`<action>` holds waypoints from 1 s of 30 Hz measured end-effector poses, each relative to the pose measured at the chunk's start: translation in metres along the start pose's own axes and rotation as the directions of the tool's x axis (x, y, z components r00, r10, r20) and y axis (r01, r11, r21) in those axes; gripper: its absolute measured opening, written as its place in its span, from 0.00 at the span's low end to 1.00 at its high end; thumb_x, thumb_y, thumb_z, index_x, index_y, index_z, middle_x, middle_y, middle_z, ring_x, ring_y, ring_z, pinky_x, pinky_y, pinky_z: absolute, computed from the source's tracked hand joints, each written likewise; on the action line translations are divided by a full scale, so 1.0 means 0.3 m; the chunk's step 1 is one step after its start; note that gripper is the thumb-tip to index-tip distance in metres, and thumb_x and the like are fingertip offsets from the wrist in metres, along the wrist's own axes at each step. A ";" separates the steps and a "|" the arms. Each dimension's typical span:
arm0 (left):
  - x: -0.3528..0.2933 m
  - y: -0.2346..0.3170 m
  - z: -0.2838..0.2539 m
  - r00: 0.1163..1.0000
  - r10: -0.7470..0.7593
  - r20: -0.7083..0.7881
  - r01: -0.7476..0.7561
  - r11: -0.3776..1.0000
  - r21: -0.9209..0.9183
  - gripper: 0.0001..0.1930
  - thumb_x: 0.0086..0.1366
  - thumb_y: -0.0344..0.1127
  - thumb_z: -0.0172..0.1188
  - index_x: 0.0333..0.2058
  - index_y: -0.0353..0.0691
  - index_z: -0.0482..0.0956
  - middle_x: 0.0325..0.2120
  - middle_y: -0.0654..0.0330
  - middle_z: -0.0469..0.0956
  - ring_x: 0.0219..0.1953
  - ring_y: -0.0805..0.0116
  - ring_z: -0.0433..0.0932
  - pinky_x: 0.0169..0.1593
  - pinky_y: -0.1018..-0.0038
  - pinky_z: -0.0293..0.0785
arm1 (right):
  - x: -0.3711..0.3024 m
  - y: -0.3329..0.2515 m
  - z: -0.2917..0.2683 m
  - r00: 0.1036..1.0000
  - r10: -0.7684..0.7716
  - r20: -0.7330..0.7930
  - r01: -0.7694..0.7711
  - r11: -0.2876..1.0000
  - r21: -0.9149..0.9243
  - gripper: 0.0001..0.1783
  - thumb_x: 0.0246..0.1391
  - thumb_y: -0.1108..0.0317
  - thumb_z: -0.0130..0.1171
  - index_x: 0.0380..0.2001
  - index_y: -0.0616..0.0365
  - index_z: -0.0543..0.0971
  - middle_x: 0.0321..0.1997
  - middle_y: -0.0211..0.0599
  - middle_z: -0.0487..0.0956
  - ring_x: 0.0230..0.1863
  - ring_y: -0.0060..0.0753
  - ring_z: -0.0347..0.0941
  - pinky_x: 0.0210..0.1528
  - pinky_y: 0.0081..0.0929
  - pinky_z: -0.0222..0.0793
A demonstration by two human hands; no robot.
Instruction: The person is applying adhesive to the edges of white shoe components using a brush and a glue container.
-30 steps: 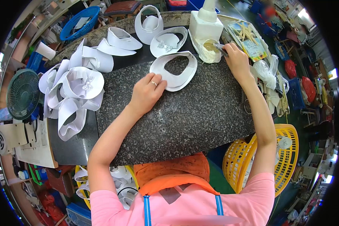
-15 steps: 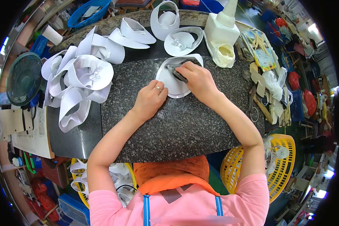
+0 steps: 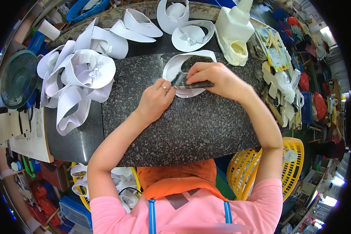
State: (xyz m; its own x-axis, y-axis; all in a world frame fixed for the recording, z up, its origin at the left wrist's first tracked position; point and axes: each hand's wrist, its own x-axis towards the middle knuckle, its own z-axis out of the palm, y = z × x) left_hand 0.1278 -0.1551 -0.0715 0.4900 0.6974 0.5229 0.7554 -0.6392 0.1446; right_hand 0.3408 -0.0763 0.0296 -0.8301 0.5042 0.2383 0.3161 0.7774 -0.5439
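Head view, looking straight down at the bench. The shoe upper [image 3: 170, 68] is a smooth, plain white thing, a loop with a big rounded opening and a wider part toward the person. The dark slab shows through the hole, and the band round the far side is pretty thin. A good chunk of the near part is covered up by the hands and a dark brush [image 3: 200, 84], so no telling what its surface looks like there.

It's lying on the speckled stone slab [image 3: 183, 132], around the middle of the far half. The left hand [image 3: 156, 99], the one with the ring, is right at its near left edge, fingers bunched together and clamped on that edge. The right hand [image 3: 222, 80] is above its near right side, thumb and fingers closed on the brush. Brush head is over the wide part, right next to the left fingertips, but it's kinda blurry and you can't tell if the bristles are touching.

Just past the upper sits another white one with a sparkly bow [image 3: 192, 36], and a cream-coloured pot [image 3: 237, 54] stands beyond it to the right. A whole pile of white uppers [image 3: 82, 80] is off to the left.
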 end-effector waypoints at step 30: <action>0.003 -0.006 0.011 0.998 0.009 -0.066 -0.010 1.000 -0.015 0.07 0.46 0.23 0.57 0.26 0.38 0.71 0.26 0.60 0.72 0.33 0.62 0.76 0.31 0.70 0.74 | -0.041 -0.047 -0.002 0.975 0.015 0.220 -0.012 1.000 -0.014 0.20 0.31 0.83 0.58 0.35 0.64 0.79 0.36 0.42 0.77 0.41 0.46 0.75 0.45 0.34 0.70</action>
State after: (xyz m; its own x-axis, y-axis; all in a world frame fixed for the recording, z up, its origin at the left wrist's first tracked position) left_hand 0.1283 -0.1523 -0.0742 0.4670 0.6691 0.5781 0.7442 -0.6505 0.1517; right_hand 0.3467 -0.0933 0.0349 -0.9061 0.4205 0.0473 0.3324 0.7764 -0.5355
